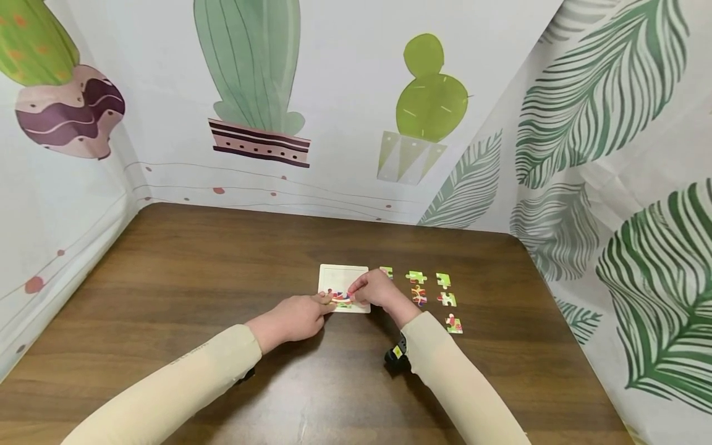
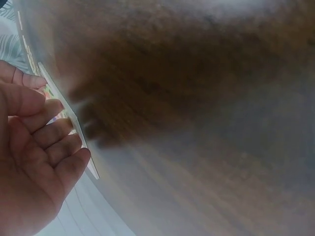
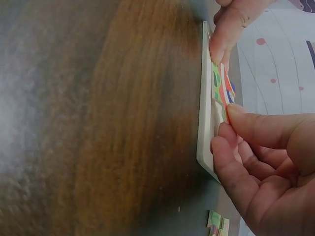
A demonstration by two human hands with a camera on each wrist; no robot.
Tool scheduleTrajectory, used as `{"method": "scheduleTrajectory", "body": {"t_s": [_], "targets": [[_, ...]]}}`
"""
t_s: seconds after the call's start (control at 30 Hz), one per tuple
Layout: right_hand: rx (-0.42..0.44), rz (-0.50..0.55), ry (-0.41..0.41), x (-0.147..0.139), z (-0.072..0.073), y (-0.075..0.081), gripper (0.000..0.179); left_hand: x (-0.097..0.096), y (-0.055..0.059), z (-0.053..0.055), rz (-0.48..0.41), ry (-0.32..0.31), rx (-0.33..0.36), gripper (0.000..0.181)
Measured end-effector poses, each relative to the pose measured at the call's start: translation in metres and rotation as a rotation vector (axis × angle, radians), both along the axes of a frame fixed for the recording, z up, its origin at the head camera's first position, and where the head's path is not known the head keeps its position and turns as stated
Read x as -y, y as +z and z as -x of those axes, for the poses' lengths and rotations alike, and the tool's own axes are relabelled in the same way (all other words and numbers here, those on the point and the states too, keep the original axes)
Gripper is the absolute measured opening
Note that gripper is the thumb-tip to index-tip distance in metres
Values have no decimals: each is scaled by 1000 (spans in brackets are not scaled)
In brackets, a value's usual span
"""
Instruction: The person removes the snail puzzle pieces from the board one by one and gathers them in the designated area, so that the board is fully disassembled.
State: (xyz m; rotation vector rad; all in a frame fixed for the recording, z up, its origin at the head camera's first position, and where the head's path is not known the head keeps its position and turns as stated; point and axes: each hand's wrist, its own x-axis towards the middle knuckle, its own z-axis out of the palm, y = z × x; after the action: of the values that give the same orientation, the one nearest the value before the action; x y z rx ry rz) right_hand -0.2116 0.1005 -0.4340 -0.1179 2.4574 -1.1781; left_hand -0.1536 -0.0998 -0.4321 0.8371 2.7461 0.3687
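A square, pale puzzle tray (image 1: 332,275) lies flat on the table, with colourful joined puzzle pieces (image 3: 220,84) along its near side. My left hand (image 1: 300,316) reaches in from the left, its fingertips resting on the pieces near the tray's left edge. In the left wrist view, its other fingers lie along the tray's side. From the right, my right hand (image 1: 379,289) pinches a puzzle piece (image 3: 226,114) between thumb and fingers, low over the tray beside the joined ones. That hand partly hides the piece.
Several loose puzzle pieces lie to the tray's right, among them a green one (image 1: 416,277), a red-and-yellow one (image 1: 418,295) and one near the front (image 1: 453,324). The brown wooden table (image 1: 222,259) ends at a printed cloth backdrop (image 1: 345,123).
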Motion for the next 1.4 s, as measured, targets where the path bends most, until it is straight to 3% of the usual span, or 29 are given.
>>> {"method": "scheduleTrajectory", "body": {"t_s": [0.67, 1.4], "targets": [[33, 25, 2, -5, 4, -4, 8, 0, -2, 3, -6, 20, 40, 42], [36, 111, -27, -7, 1, -8, 9, -2, -1, 4, 1, 10, 21, 43]]}}
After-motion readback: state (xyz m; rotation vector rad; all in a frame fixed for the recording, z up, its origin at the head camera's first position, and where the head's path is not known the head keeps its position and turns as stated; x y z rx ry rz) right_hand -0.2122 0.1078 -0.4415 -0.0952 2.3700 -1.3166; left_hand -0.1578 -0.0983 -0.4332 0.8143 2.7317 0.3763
